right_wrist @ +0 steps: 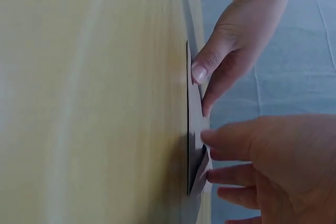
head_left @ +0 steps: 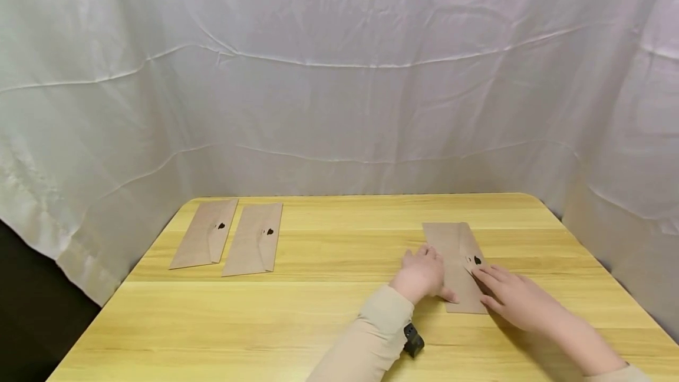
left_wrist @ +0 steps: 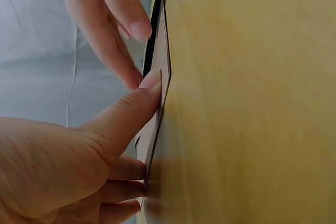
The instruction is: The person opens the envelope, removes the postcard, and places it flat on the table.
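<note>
Beige sleeve (head_left: 366, 335) closest to my remote view, the left hand (head_left: 426, 273) presses a brown envelope (head_left: 448, 246) while the right hand (head_left: 514, 298) touches its flap (head_left: 470, 243), both unclenched.

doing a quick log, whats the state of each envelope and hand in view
Leftmost envelope, closed, lying flat
Second envelope from left, closed, lying flat
Rightmost envelope, flap partly lifted
Left hand, resting on that envelope, thumb on top
Right hand, fingers at the flap

Pale, creased curtains (head_left: 339, 105) hang behind and beside the wood-grained table (head_left: 239, 329). Over near its far left corner, two brown envelopes (head_left: 245, 246) lie side by side.
</note>
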Demonstrator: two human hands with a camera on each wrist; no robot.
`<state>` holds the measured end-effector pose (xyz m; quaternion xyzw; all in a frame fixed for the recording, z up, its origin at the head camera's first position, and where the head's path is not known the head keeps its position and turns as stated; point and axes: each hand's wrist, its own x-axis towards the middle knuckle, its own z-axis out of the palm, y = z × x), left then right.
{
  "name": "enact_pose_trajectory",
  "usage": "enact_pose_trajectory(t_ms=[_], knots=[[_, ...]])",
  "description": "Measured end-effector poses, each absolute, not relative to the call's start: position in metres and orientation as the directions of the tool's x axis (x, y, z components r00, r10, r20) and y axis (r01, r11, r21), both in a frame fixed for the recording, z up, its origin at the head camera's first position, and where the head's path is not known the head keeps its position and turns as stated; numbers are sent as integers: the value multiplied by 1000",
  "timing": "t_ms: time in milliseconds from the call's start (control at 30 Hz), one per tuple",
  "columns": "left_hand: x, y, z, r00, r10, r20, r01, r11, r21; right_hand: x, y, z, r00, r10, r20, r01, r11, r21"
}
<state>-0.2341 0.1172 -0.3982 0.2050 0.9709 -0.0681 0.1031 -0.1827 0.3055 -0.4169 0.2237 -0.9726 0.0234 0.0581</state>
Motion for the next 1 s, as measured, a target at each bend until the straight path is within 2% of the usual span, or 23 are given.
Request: enact_pose_trajectory(t_ms=[200,467,700,1000], knots=[[-232,123,-399,-897,386,-215,412,907,-90,-193,302,-418,-890,-436,137,-434,900,47],[-234,125,-401,-894,381,-235,413,905,-105,-200,295,-418,-926,-365,93,-367,930,0],[-233,121,-400,-891,390,-233,416,906,-74,-206,295,-422,-924,-371,94,-374,928,-11],[-233,121,-401,-888,386,-249,418,903,-94,-206,298,-421,-920,-381,90,-383,923,-13]])
